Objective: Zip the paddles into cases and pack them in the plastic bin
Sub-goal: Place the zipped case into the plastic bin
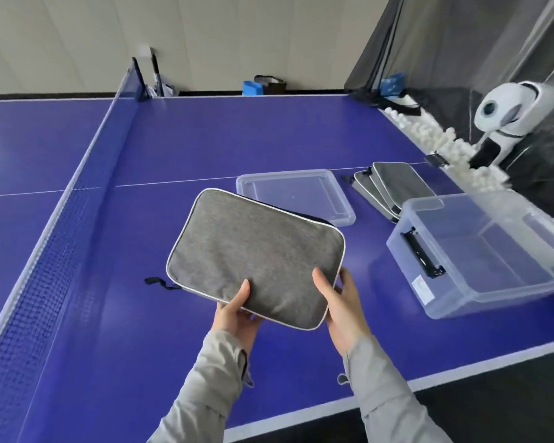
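Head view: grey case (256, 257) at centre frame, held over blue surface (205, 139). Left hand (237, 310) and right hand (339, 302) pinch near edge, thumbs on top, likely steadying for carry. Plastic bin (445, 282) open at right, lid (296, 195) set aside behind. More cases (387, 187) stacked beyond bin.

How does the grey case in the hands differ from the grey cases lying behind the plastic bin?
The held case is gripped at its near edge by the left hand and the right hand; the other cases lie untouched on the table. The held case is single; the other cases overlap in a fanned pile, partly hidden by the plastic bin. All are grey with pale piping.
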{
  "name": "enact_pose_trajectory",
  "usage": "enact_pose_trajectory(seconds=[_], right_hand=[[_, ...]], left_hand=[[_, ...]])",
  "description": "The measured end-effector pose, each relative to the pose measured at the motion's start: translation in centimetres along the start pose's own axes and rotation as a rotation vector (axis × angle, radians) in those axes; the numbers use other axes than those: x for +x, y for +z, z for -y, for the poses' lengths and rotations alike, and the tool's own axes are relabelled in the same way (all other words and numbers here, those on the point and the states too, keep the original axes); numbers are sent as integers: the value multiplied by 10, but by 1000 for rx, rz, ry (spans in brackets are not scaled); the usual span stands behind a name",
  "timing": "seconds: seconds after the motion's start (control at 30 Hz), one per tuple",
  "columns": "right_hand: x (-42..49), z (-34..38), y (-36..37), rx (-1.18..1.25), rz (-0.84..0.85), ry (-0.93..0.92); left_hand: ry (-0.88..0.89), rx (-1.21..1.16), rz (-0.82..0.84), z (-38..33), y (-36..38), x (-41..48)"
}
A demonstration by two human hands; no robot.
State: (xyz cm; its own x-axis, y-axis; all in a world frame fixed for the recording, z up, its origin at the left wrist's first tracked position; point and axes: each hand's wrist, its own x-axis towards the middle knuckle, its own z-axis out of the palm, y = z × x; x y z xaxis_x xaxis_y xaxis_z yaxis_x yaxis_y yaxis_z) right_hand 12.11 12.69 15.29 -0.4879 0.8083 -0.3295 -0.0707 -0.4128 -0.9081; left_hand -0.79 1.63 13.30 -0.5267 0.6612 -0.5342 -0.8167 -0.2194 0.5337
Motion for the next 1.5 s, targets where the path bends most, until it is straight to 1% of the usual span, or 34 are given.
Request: enact_pose_trajectory(seconds=[0.13, 0.27, 0.33, 0.43, 0.5, 0.53, 0.63, 0.73, 0.9, 1.13, 1.27, 1.33, 1.4, 1.5], right_hand=[[-11, 35, -76, 95, -64, -35], [-24, 75, -161, 99, -87, -87], [-31, 97, -203, 86, -103, -115], [-40, 126, -259, 59, -121, -128], [-44, 142, -288, 34, -130, -141], [-43, 146, -294, 19, -129, -142], [-42, 163, -332, -6, -148, -153], [-29, 177, -360, -37, -158, -152], [9, 209, -405, -116, -183, -162], [95, 250, -463, -259, -181, -166], [147, 261, -494, -325, -261, -151], [170, 261, -507, -390, -250, -117], [189, 257, -517, -440, -216, -49], [219, 246, -529, -495, -196, 11]], left_hand=[[13, 111, 114, 49, 50, -19], [18, 167, 260, 85, 82, -29], [34, 202, 284, 95, 92, -29], [120, 332, 357, 100, 114, -24], [136, 475, 401, 103, 137, -17], [150, 563, 398, 100, 147, -16], [210, 784, 363, 122, 191, -9], [313, 901, 324, 147, 221, -2], [396, 892, 295, 187, 264, 27], [366, 783, 215, 239, 326, 88], [297, 908, 269, 267, 352, 118], [255, 981, 266, 280, 361, 128], [236, 997, 227, 295, 366, 135], [218, 979, 111, 318, 363, 147]])
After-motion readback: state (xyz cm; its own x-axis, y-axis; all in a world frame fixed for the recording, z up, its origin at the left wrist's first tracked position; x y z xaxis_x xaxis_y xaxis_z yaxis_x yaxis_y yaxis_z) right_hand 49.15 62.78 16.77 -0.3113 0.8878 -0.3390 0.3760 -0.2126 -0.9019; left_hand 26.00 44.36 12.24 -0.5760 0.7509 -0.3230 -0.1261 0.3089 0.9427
